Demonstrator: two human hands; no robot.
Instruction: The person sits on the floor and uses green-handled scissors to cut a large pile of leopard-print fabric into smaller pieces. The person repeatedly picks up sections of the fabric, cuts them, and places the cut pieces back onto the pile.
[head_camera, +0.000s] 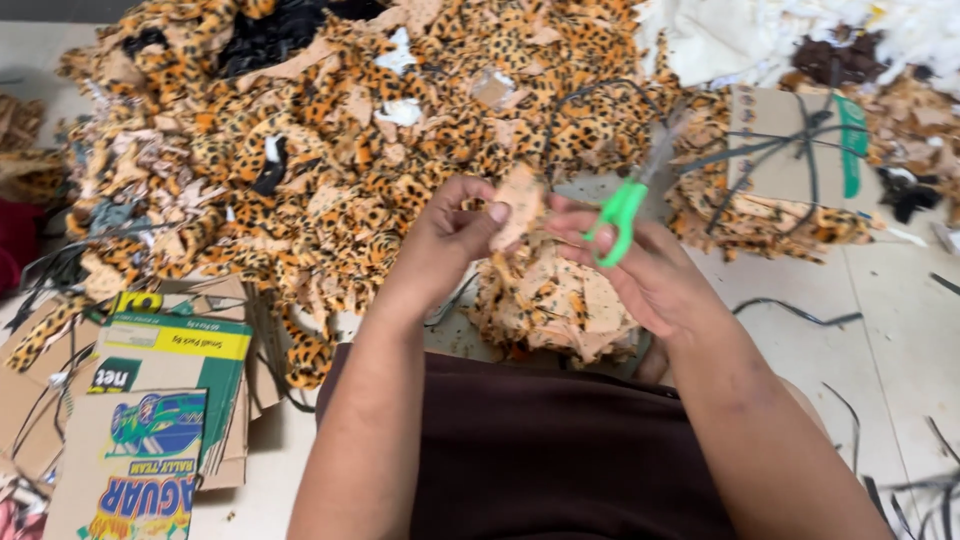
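My left hand (450, 232) pinches a small tan leopard-print fabric piece (519, 203) between thumb and fingers. My right hand (650, 275) grips green-handled scissors (628, 200), their grey blades pointing up and to the right, away from the piece. The two hands meet over a small heap of cut leopard-print pieces (555, 305) lying just in front of my lap. The scissor blades are blurred, so I cannot tell if they are apart.
A large pile of leopard-print scraps (330, 130) spreads across the far side. Flattened cardboard boxes (165, 400) lie at the left. A strapped cardboard bundle (800, 150) sits at the right on more fabric. White fabric (740, 35) is far right. Black straps (800, 312) litter the floor.
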